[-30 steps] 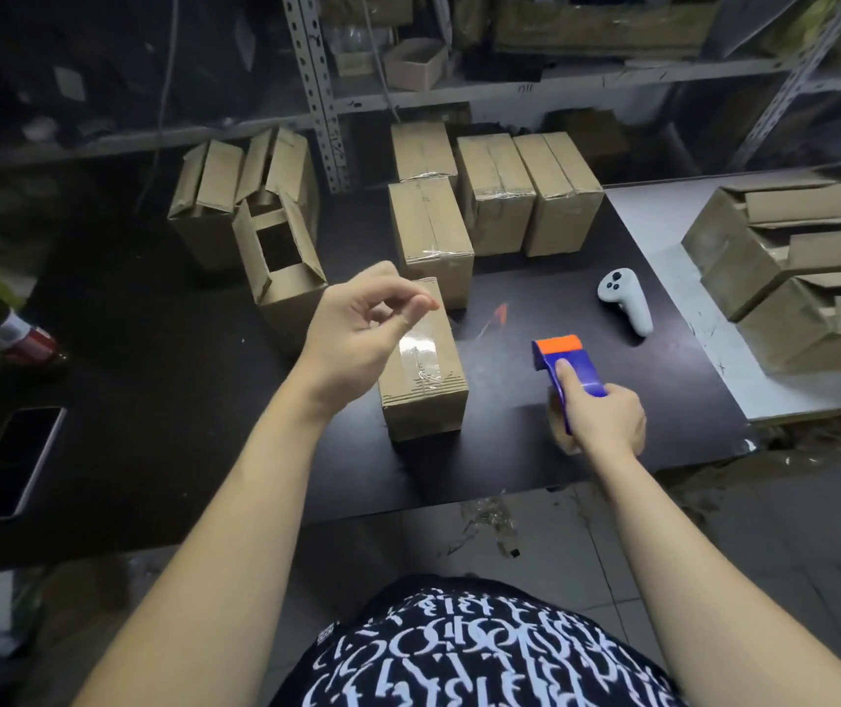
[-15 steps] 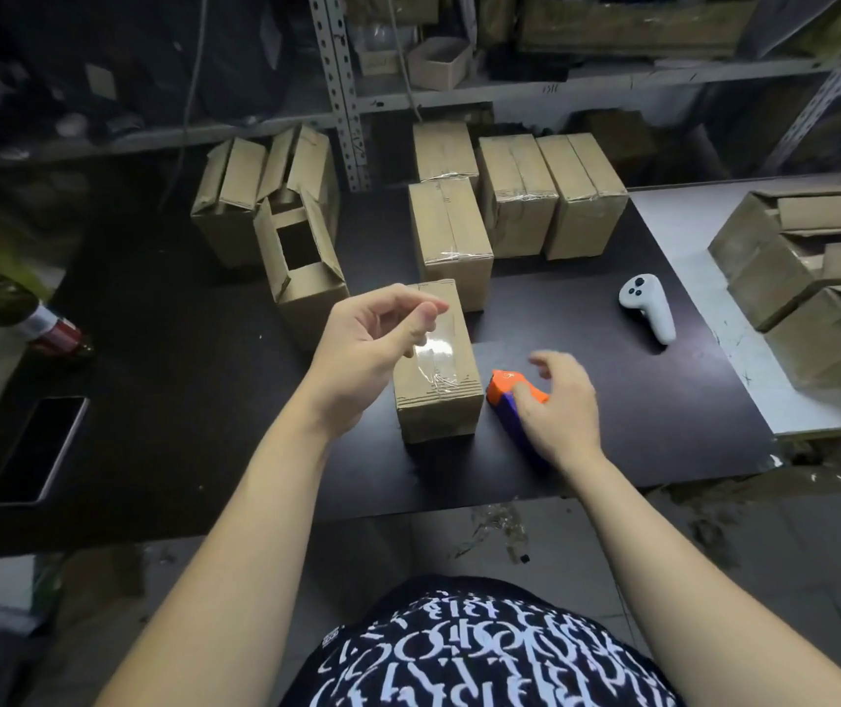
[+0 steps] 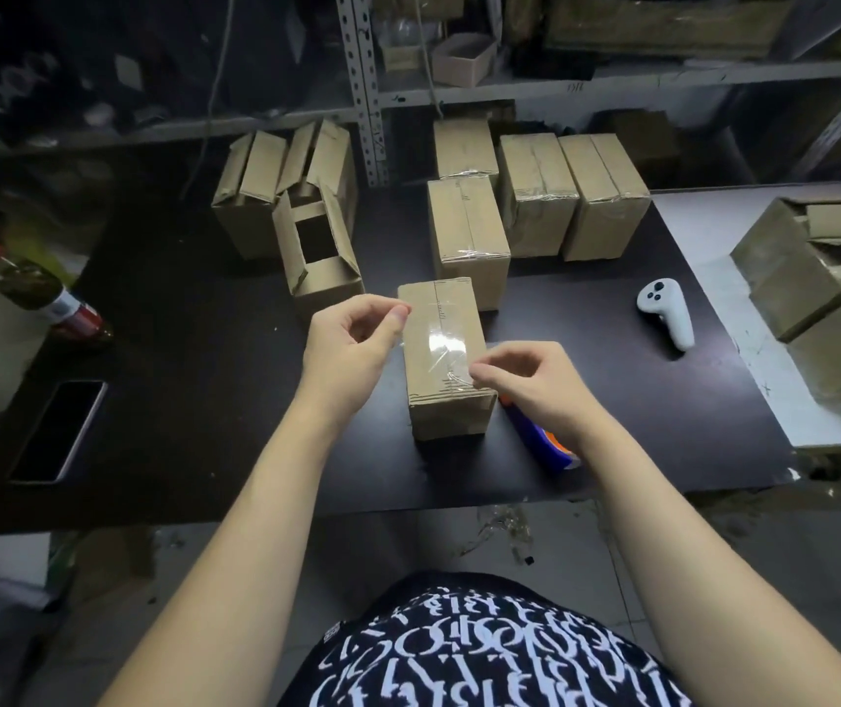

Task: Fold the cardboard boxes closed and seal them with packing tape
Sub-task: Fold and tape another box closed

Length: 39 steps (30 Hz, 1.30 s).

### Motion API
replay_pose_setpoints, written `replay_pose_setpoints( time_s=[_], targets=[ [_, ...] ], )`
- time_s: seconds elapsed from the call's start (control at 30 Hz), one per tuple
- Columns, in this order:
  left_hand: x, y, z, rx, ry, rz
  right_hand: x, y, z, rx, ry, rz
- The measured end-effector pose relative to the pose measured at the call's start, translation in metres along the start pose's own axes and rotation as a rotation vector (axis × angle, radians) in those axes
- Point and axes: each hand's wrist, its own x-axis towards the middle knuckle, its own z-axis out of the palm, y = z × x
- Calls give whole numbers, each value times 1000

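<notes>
While both pinched hands (image 3: 352, 344) (image 3: 525, 380) stretch barely visible tape (image 3: 439, 344), the right forearm hides the dispenser (image 3: 543, 441).

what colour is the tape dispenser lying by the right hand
Blue with an orange part; the tape dispenser shows in the head view, partly hidden under the right hand.

- the near box (image 3: 443, 359) is matt brown corrugated cardboard, its top covered by a glossy clear tape strip (image 3: 441, 344) that catches the light.
- the surface (image 3: 194, 359) looks dark, smooth and matt.
- the tape dispenser (image 3: 543, 441) is shiny blue and orange plastic.
- the controller (image 3: 663, 313) is smooth white plastic.
- the shelf upright (image 3: 365, 89) is perforated grey metal.
</notes>
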Motion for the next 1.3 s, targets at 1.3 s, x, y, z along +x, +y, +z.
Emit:
replay_pose_setpoints(
  time_s=[1.3],
  targets=[
    [-27, -96, 43, -322, 165, -721, 13, 73, -11, 112, 190, 476]
  ],
)
